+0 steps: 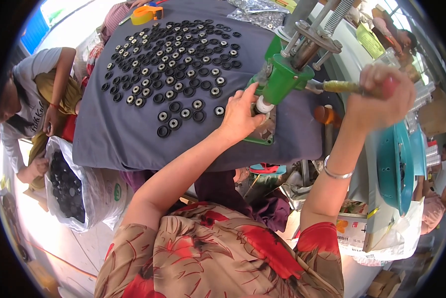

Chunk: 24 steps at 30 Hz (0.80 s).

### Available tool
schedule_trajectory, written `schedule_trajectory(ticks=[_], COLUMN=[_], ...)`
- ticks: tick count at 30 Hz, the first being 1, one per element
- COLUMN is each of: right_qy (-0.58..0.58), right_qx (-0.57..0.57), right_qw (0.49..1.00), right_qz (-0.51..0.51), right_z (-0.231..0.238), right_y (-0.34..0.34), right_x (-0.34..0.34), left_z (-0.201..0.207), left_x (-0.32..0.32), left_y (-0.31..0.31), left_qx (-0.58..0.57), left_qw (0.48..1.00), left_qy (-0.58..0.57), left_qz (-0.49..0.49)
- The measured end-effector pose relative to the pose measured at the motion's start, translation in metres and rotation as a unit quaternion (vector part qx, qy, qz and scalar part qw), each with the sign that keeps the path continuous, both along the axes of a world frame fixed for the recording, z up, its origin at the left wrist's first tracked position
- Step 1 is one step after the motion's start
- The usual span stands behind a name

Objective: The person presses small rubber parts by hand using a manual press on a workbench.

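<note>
A green hand press stands at the right side of the cloth-covered table. My right hand, slightly blurred, is closed round the end of its lever handle, beside a red knob. My left hand is at the foot of the press, thumb and fingers curled about the spot below its white tip. Something small and dark shows there, mostly hidden by the fingers. Left of this hand, many black rings lie spread on the cloth, several with silver metal centres.
Grey cloth covers the table. An orange tape dispenser lies at the far edge. A bag of black parts stands at the left, near a seated person. A teal basin is at the right. An orange-headed mallet rests beside the press.
</note>
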State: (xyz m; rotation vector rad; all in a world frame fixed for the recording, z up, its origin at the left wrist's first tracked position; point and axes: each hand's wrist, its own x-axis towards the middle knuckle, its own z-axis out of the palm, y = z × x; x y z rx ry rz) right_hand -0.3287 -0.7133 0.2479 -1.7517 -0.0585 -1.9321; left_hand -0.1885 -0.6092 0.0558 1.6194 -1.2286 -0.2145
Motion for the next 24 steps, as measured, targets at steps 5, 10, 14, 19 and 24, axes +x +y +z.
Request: schedule_trajectory(ticks=[5, 10, 14, 19, 24], right_qy=[0.001, 0.044, 0.077, 0.135, 0.154], right_qx=[-0.076, -0.091, -0.065, -0.067, -0.064], right_qw=[0.987, 0.989, 0.993, 0.989, 0.986], right_qz=[0.141, 0.110, 0.061, -0.009, -0.009], right_z=[-0.033, -0.070, -0.132, -0.158, -0.120], right_y=[0.021, 0.047, 0.073, 0.072, 0.069], right_x=[-0.025, -0.043, -0.065, -0.068, -0.076], left_z=[-0.002, -0.003, -0.006, -0.010, -0.010], left_x=[0.002, 0.004, 0.009, 0.013, 0.012], left_y=[-0.002, -0.002, 0.000, 0.004, 0.010], left_qx=[-0.007, 0.008, 0.000, -0.030, -0.020], left_qw=[1.000, 1.000, 0.999, 0.999, 0.999], left_qy=[-0.010, 0.013, 0.025, -0.011, 0.016], left_qz=[-0.002, 0.006, -0.030, -0.030, -0.041])
